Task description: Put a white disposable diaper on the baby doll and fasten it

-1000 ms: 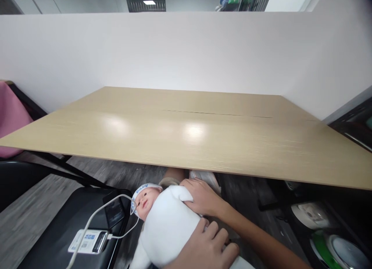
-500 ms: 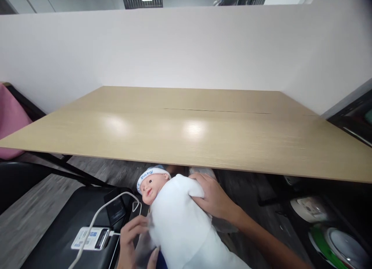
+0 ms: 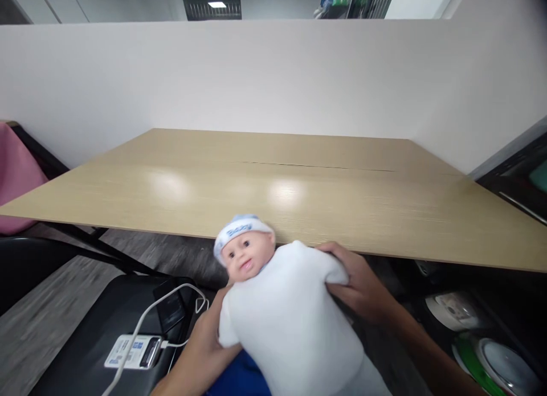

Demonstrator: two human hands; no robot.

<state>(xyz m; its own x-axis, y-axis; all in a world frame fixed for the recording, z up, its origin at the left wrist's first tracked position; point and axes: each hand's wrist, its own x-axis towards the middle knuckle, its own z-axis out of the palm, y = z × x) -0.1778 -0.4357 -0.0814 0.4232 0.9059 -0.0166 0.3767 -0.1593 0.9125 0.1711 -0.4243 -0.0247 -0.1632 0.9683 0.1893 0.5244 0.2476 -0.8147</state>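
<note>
A baby doll wrapped in white cloth lies tilted in front of me, its face turned up toward the camera. On its head is a white and blue cap with blue lettering. My left hand is closed around the doll's side just below the head, on the white cloth. With fingers and thumb, my right hand grips the cloth at the doll's other shoulder. The doll's head overlaps the near edge of the table in view. Its lower end runs out of the bottom of the picture.
A wooden table spans the view before a white partition. At left, a black chair seat carries a power bank with a white cable. A round green-and-white object sits low at right.
The doll has risen and shifted right, its head turning more upright. My left hand has gone from loose, blurred fingers to a grip on its side. My right hand moved right with the cloth.
</note>
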